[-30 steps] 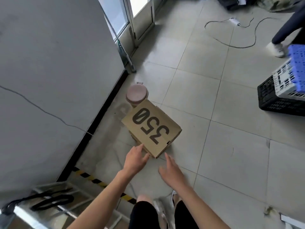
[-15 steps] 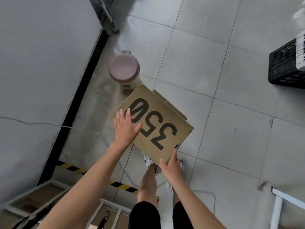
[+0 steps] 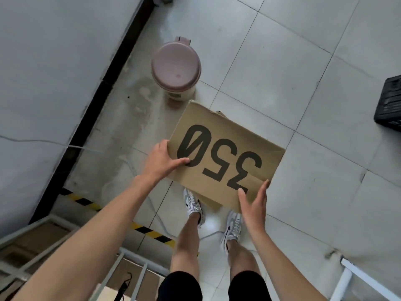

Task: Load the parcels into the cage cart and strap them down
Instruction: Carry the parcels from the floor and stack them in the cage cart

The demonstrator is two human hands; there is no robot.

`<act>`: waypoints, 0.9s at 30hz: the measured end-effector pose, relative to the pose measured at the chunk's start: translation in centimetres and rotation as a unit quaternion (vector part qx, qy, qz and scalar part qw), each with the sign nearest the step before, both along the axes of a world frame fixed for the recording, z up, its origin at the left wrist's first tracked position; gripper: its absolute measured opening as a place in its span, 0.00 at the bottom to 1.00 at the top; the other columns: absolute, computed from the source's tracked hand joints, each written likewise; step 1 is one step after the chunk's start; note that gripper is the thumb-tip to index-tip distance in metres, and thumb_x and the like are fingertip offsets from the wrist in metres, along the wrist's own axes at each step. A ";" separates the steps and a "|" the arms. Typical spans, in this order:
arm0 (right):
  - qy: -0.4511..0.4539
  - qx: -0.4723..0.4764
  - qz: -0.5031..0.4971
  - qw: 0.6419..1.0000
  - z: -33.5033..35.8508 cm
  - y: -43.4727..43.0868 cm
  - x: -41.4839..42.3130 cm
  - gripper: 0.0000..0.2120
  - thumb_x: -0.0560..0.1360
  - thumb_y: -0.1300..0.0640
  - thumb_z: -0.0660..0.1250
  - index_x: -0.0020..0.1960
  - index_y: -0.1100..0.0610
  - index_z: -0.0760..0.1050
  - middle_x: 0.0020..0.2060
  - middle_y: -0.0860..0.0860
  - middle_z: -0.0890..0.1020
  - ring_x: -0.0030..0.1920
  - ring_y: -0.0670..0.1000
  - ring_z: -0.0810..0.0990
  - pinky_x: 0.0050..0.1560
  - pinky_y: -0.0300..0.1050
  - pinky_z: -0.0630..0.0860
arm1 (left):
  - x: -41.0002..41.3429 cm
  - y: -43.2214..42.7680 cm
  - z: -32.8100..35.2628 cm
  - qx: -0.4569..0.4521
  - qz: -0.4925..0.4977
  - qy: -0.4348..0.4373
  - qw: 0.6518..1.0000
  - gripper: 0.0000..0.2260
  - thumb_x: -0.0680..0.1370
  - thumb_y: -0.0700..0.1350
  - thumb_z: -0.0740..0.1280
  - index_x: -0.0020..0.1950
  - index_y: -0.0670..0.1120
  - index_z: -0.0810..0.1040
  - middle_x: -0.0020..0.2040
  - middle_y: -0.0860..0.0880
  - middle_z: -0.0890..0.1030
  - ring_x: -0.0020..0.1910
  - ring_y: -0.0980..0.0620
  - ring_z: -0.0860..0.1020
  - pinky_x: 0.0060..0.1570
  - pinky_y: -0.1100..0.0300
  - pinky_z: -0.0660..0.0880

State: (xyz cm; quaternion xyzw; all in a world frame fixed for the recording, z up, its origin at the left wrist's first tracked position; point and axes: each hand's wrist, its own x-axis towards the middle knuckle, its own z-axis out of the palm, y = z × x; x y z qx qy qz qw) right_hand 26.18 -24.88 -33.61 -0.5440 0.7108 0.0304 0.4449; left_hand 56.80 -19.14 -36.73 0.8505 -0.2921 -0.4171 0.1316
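Pinched by the left hand [image 3: 161, 161] and braced by the flat right hand [image 3: 253, 203], the box [image 3: 223, 148] is judged light and stiff, best held at opposite edges.

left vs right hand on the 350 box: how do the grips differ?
The left hand pinches the 350 box at its left corner, with the thumb lying on the lid. The right hand meets the near right corner with straight fingers, palm against the edge. The left hand sits further from the body, the right hand nearer. Both are bare and both touch the same box.
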 end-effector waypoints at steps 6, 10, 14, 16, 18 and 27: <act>-0.029 -0.012 0.027 0.999 -0.7 -5.4 0.5 0.49 0.73 0.39 0.71 0.75 0.31 0.33 0.80 0.48 0.54 0.77 0.57 0.62 0.71 0.56 0.64 | -1.1 1.3 -1.1 -0.067 0.163 0.110 0.978 0.39 0.67 0.63 0.78 0.69 0.51 0.64 0.62 0.52 0.74 0.59 0.50 0.76 0.58 0.52 0.78; -0.047 0.024 0.028 0.998 -1.2 -8.7 0.3 0.49 0.72 0.41 0.74 0.79 0.39 0.42 0.78 0.49 0.62 0.73 0.57 0.67 0.70 0.55 0.68 | -2.8 2.5 -0.6 -0.077 0.230 0.096 0.965 0.42 0.66 0.61 0.79 0.74 0.51 0.64 0.64 0.53 0.75 0.59 0.51 0.75 0.60 0.52 0.75; -0.062 0.051 0.090 0.993 0.2 -11.2 -0.1 0.43 0.73 0.43 0.73 0.79 0.44 0.52 0.73 0.49 0.69 0.69 0.55 0.72 0.64 0.50 0.72 | -6.7 4.5 2.1 -0.075 0.328 0.093 0.937 0.38 0.68 0.57 0.80 0.72 0.50 0.67 0.61 0.53 0.76 0.58 0.51 0.76 0.61 0.51 0.75; -0.067 0.052 0.140 0.987 2.2 -12.4 -0.3 0.41 0.73 0.42 0.72 0.78 0.43 0.53 0.71 0.47 0.71 0.67 0.54 0.74 0.61 0.49 0.72 | -9.8 5.7 4.8 -0.078 0.380 0.089 0.917 0.37 0.68 0.58 0.79 0.72 0.50 0.67 0.61 0.52 0.77 0.58 0.51 0.77 0.61 0.50 0.76; -0.074 0.061 0.190 0.977 4.9 -13.3 -0.1 0.41 0.72 0.43 0.72 0.78 0.42 0.54 0.70 0.46 0.71 0.66 0.54 0.74 0.60 0.49 0.73 | -12.8 7.3 8.3 -0.076 0.432 0.080 0.895 0.34 0.67 0.59 0.79 0.68 0.52 0.69 0.58 0.56 0.79 0.55 0.57 0.78 0.60 0.50 0.76; -0.164 0.100 0.435 0.880 21.3 -12.4 5.5 0.40 0.70 0.43 0.71 0.78 0.45 0.58 0.69 0.47 0.73 0.67 0.52 0.73 0.67 0.57 0.72 | -23.1 15.5 27.4 -0.046 0.621 -0.036 0.781 0.40 0.69 0.66 0.74 0.75 0.52 0.64 0.64 0.50 0.77 0.59 0.47 0.76 0.62 0.43 0.74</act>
